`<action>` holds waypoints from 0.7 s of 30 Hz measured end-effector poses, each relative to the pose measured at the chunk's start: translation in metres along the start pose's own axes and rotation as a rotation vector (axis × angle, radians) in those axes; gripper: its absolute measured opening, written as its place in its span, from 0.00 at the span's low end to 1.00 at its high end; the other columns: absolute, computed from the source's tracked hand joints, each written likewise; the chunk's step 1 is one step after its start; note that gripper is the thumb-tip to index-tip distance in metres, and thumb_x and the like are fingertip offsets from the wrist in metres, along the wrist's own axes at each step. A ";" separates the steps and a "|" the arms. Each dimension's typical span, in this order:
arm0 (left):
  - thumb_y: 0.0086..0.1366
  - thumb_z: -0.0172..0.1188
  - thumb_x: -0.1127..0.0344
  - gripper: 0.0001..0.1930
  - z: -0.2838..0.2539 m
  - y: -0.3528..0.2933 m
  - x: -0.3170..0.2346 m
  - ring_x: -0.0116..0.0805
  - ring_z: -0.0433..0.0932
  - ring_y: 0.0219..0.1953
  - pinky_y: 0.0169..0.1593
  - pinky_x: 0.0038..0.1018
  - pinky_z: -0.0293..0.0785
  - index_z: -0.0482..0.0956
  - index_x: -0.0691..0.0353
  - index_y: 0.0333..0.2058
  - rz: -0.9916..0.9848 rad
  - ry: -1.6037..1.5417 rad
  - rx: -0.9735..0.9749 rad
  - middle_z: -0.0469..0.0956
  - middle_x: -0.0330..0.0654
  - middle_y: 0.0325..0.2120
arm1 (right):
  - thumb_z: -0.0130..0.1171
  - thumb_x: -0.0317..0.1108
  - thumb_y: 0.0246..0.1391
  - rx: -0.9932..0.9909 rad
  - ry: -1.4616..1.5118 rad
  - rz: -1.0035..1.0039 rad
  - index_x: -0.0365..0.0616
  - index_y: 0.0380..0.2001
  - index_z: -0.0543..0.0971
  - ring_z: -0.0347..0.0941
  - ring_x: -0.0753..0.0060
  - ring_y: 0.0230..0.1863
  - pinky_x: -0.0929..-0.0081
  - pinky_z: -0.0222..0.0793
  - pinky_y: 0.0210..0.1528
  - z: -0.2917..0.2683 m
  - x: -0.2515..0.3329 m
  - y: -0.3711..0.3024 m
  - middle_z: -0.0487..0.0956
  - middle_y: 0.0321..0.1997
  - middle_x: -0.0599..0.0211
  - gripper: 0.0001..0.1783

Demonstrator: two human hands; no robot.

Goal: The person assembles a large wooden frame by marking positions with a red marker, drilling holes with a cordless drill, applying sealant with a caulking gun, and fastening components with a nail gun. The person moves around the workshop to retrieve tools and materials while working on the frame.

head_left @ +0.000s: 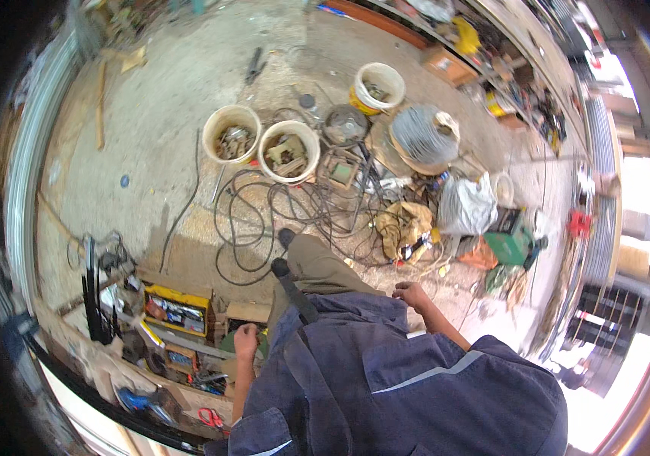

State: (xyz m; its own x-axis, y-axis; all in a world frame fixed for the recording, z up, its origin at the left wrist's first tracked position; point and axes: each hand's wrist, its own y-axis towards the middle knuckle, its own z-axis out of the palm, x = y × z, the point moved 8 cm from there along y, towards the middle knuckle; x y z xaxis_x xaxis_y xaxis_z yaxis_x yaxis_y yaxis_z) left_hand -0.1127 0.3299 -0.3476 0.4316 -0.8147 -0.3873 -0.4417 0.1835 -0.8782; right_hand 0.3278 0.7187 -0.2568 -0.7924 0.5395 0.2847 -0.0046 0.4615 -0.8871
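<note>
My left hand (247, 341) hangs low at my left side with its fingers curled in, and nothing shows in it. It is near a wooden bench or shelf that carries a yellow toolbox (178, 309) full of small tools. My right hand (411, 294) is held out at my right side, fingers loosely curled and no object visible. Below it lies the light floor, away from the tangle of black cable (243, 220). A dark strap (294, 292) hangs down the front of my dark blue jacket.
White buckets of scrap pieces, one of them (288, 152) in the middle, stand ahead beyond the cable. To the right are a coil of grey wire (424, 138), a white sack (467, 205) and a green case (509, 237). Red-handled scissors (210, 417) lie at lower left.
</note>
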 end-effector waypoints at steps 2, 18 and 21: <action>0.70 0.57 0.61 0.16 0.019 -0.004 -0.015 0.36 0.83 0.29 0.33 0.32 0.78 0.79 0.72 0.45 0.063 0.141 0.060 0.83 0.49 0.34 | 0.65 0.32 0.51 -0.018 0.089 0.022 0.31 0.53 0.78 0.81 0.66 0.28 0.69 0.79 0.30 -0.001 -0.025 0.007 0.84 0.37 0.55 0.26; 0.67 0.56 0.63 0.17 0.231 -0.014 -0.184 0.32 0.78 0.25 0.28 0.26 0.73 0.76 0.75 0.46 0.090 0.289 0.248 0.81 0.49 0.31 | 0.62 0.32 0.51 -0.178 0.640 0.059 0.28 0.54 0.77 0.82 0.64 0.26 0.69 0.78 0.30 -0.160 -0.166 0.019 0.84 0.31 0.53 0.27; 0.68 0.55 0.63 0.16 0.301 -0.023 -0.230 0.31 0.79 0.28 0.30 0.25 0.74 0.77 0.72 0.46 0.172 0.479 0.302 0.82 0.47 0.34 | 0.61 0.32 0.52 -0.272 0.673 0.133 0.26 0.54 0.76 0.82 0.64 0.26 0.69 0.78 0.28 -0.198 -0.200 0.015 0.84 0.31 0.54 0.27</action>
State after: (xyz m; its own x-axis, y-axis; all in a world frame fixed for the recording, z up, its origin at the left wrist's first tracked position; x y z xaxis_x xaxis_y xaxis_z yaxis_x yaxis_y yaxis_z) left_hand 0.0349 0.6784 -0.3227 -0.0604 -0.9043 -0.4226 -0.2003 0.4257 -0.8824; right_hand 0.6068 0.7567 -0.2549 -0.2300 0.8779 0.4200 0.2861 0.4735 -0.8330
